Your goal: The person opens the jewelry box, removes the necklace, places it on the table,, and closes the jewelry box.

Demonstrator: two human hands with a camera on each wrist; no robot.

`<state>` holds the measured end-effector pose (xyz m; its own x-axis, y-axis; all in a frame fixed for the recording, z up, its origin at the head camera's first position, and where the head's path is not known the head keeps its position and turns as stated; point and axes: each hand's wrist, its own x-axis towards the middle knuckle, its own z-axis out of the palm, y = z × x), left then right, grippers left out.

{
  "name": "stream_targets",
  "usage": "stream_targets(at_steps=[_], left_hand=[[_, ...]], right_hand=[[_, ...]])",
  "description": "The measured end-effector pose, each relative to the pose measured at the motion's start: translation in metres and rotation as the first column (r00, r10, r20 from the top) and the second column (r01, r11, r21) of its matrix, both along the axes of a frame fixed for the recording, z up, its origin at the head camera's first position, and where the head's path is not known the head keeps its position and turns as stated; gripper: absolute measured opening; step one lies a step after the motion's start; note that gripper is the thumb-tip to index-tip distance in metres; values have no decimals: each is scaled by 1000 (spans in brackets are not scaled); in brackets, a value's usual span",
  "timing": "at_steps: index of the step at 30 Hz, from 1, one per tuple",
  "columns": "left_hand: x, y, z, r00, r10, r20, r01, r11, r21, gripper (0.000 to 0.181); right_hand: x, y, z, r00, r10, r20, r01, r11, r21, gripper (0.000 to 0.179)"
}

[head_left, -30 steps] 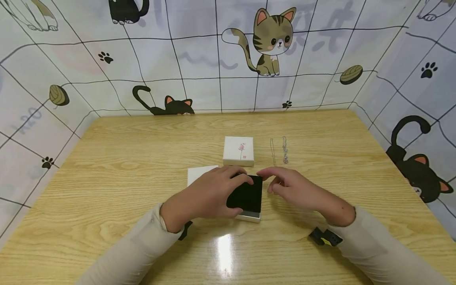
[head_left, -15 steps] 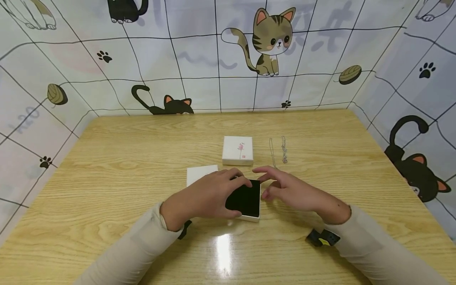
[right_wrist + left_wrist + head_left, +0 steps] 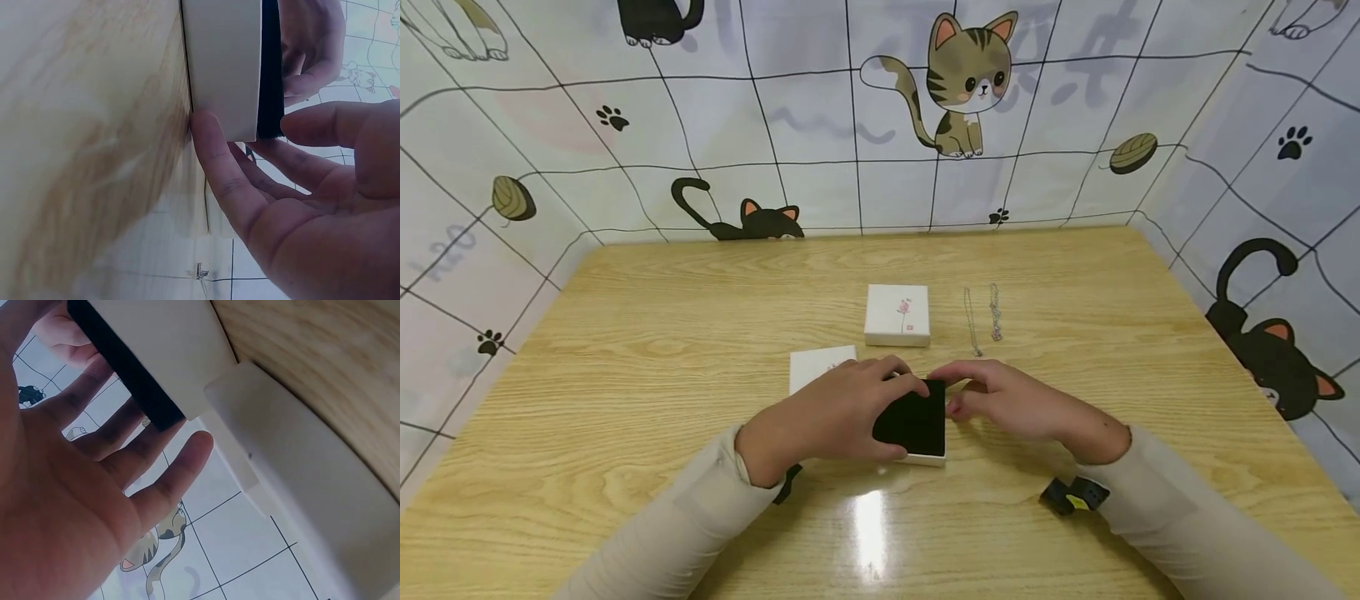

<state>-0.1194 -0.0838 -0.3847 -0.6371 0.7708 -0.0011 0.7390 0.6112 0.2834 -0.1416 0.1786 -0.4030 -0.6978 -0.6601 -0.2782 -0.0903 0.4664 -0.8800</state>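
Observation:
A small white jewellery box (image 3: 928, 460) with a black pad (image 3: 917, 423) in it sits on the table between both hands. My left hand (image 3: 831, 412) holds it from the left, thumb at the near edge and fingers over the far side. At the right side of the box is my right hand (image 3: 1011, 400), its fingers touching the far right corner and wall. In the right wrist view, one fingertip (image 3: 209, 125) rests low against the white wall and another meets the edge of the black pad (image 3: 270, 75). The pad stands slightly above the white walls.
A white piece (image 3: 820, 364), box or lid, lies partly hidden behind my left hand. Farther back stands a closed white box (image 3: 895, 307) with a pink flower print. Two thin silver chains (image 3: 970, 321) lie right of it. A cat-print cloth (image 3: 820, 108) surrounds the table.
The black pad, tilted with its near edge showing a grey gap, has dropped flat into the box. My right hand has shifted slightly left against the box; my left hand stays put.

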Motion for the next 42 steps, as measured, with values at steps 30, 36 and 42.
stream_targets(at_steps=[30, 36, 42], left_hand=[[3, 0, 3, 1000, 9, -7, -10, 999, -39, 62], [5, 3, 4, 995, -31, -91, 29, 999, -23, 40], [6, 5, 4, 990, -38, -138, 33, 998, -44, 32]], right_hand=[[-2, -2, -4, 1000, 7, 24, -5, 999, -52, 38], [-2, -3, -4, 999, -3, 33, 4, 998, -56, 37], [-2, -3, -3, 1000, -10, 18, 10, 999, -35, 38]])
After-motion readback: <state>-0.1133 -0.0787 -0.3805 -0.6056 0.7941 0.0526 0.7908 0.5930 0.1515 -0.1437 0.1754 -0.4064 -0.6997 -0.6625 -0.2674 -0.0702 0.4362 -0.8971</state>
